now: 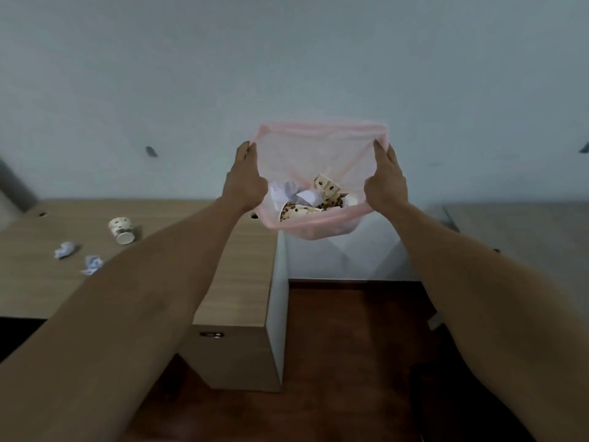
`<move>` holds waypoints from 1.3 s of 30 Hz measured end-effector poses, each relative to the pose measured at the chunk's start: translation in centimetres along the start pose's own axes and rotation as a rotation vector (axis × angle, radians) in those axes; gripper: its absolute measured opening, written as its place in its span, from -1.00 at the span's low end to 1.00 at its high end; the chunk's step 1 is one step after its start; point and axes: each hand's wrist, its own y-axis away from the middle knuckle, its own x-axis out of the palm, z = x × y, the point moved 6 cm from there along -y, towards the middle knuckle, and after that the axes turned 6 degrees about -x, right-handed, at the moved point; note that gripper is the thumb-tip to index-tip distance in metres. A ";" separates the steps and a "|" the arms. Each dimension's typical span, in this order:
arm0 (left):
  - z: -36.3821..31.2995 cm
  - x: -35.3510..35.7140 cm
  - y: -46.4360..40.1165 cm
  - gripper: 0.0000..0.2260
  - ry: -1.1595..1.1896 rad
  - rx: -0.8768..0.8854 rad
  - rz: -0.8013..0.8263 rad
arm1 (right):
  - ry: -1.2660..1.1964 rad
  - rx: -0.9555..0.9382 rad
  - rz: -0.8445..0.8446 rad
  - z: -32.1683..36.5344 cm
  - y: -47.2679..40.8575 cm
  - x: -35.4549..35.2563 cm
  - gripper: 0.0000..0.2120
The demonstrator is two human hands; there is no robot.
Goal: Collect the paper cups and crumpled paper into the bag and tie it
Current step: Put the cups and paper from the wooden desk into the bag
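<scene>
Head view: pink bag (318, 145) stretched between left hand (245, 183) and right hand (387, 183).

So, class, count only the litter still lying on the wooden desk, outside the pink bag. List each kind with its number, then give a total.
Paper cups: 1, on its side
Crumpled paper balls: 2, one near the cup, one nearer the camera
Total: 3
</scene>
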 end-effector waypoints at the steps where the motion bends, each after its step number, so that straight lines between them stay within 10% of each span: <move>1: 2.2 -0.9 -0.4 -0.28 -0.014 -0.024 -0.006 | -0.011 -0.011 0.021 1.5 -0.2 1.9 -0.17; 24: 32.3 -4.6 -10.8 -0.29 -0.061 -0.399 -0.034 | -0.128 -0.236 0.406 15.9 -9.5 35.8 -0.18; 39: 43.6 -2.5 -23.7 -0.29 -0.013 -0.312 0.050 | -0.110 -0.246 0.445 19.9 -14.9 48.4 -0.16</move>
